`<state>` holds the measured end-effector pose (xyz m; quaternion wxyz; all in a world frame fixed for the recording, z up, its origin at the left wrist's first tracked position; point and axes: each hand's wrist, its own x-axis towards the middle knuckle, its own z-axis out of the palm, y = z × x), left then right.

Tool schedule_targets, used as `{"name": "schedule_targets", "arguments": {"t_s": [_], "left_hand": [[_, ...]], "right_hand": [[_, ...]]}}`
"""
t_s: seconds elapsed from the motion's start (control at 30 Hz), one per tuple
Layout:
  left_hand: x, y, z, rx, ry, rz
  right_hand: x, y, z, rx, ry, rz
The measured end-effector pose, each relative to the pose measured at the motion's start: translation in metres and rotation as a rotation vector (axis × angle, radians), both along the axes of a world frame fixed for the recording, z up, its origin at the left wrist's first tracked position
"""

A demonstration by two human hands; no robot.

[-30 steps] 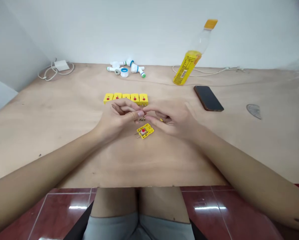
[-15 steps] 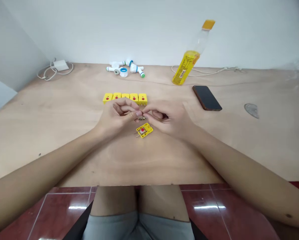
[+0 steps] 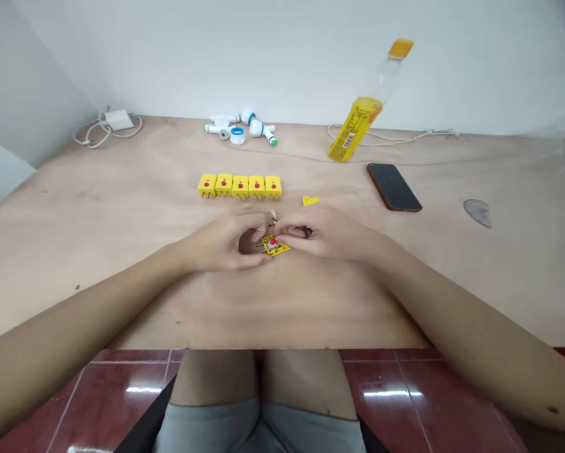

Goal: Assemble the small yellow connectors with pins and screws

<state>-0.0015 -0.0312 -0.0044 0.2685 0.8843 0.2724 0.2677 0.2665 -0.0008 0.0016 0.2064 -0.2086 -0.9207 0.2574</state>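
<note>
Plywood surface (image 3: 98,264): your left hand (image 3: 221,239) and right hand (image 3: 324,233) around a yellow two-pin connector (image 3: 274,245)
Your fingers curve about its edges, any pinch unclear; beyond lie a loose pin (image 3: 274,216), a yellow cover piece (image 3: 311,201), and five matching connectors (image 3: 240,187) lined up within reach.

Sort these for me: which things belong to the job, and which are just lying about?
At work: left hand, right hand, red-dotted yellow connector, small pale part, yellow plastic piece, five yellow connectors in a row.

Lying about: white pipe fittings, drink bottle, phone, charger.

Connector row (image 3: 240,186) behind lone connector (image 3: 274,245)
</note>
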Motion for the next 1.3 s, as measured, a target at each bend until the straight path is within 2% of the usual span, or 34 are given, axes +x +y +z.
{"name": "schedule_targets", "arguments": {"t_s": [0.6, 0.77, 0.97, 1.3], "left_hand": [[-0.0029, 0.0026, -0.0037, -0.041, -0.019, -0.050], [-0.0038, 0.0028, -0.0052, 0.011, -0.010, -0.053], [-0.0039, 0.0021, -0.0035, -0.006, 0.004, -0.051], [-0.0034, 0.0022, -0.0027, -0.020, 0.007, -0.062]], "right_hand": [[0.0018, -0.0020, 0.0081, -0.075, -0.124, 0.007], [0.0018, -0.0022, 0.0060, -0.069, -0.101, -0.010], [-0.0002, -0.0015, 0.0025, -0.056, -0.042, 0.013], [0.0005, -0.0009, 0.0039, -0.155, -0.020, -0.014]]}}
